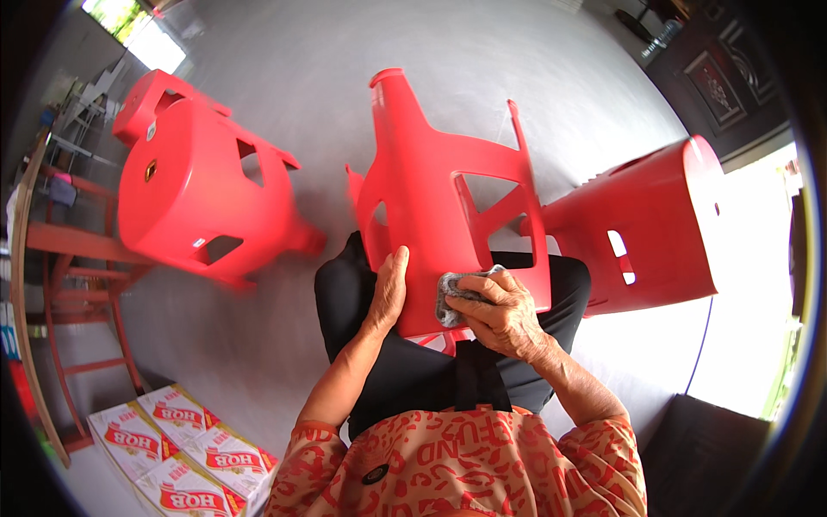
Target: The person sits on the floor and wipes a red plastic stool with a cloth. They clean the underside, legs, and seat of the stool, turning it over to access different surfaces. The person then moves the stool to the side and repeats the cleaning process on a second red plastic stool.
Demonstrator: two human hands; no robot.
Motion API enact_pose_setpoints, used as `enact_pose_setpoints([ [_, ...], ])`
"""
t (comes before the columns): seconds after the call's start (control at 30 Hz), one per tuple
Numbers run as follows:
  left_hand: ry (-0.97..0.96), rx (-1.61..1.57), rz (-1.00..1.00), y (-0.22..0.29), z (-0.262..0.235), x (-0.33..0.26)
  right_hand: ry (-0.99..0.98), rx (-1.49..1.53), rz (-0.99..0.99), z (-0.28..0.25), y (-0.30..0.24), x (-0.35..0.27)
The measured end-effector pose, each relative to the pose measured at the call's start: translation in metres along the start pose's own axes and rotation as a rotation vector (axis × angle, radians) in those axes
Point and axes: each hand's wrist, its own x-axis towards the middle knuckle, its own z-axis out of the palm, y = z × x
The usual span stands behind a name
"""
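A red plastic stool [426,207] lies tipped on its side across my lap, its legs pointing away from me. My left hand [390,291] grips its left edge near the seat end, thumb on top and the other fingers mostly hidden. In my right hand [502,314] is a bunched grey cloth [448,302], pressed against the stool's side panel close to the seat end. Underneath, my black-trousered knees support the stool.
On the left are two more red stools, a nearer one [185,185] and one behind it [146,108]. Another red stool [637,233] lies on its side at right, by a bright doorway. White-and-red cartons [177,457] and a wooden table frame [86,293] are at left; a dark carved panel [715,86] is far right.
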Motion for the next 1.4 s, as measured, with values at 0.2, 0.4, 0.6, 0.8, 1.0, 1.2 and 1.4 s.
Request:
enact_pose_setpoints([
  [0.2, -0.287, -0.387, -0.105, 0.023, 0.000, -0.015, 0.014, -0.113, -0.064, 0.005, 0.007, 0.041],
  [0.4, -0.398, 0.023, 0.038, 0.005, 0.009, -0.011, -0.002, -0.275, -0.040, 0.023, 0.041, 0.093],
  [0.6, -0.388, 0.083, 0.105, 0.008, 0.016, -0.008, 0.158, -0.252, 0.167, 0.030, 0.077, 0.125],
  [0.8, -0.397, 0.034, 0.078, 0.001, 0.016, -0.011, -0.062, -0.267, -0.103, 0.018, 0.039, 0.082],
  [1.0, -0.412, 0.071, 0.174, 0.012, 0.017, -0.007, -0.135, -0.232, -0.156, 0.020, 0.026, 0.079],
  [1.2, -0.369, 0.208, 0.056, 0.002, 0.020, -0.009, -0.082, -0.307, -0.077, 0.035, 0.055, 0.127],
  [1.4, -0.409, 0.190, -0.076, 0.019, 0.015, -0.011, -0.061, -0.368, -0.060, 0.054, 0.085, 0.177],
])
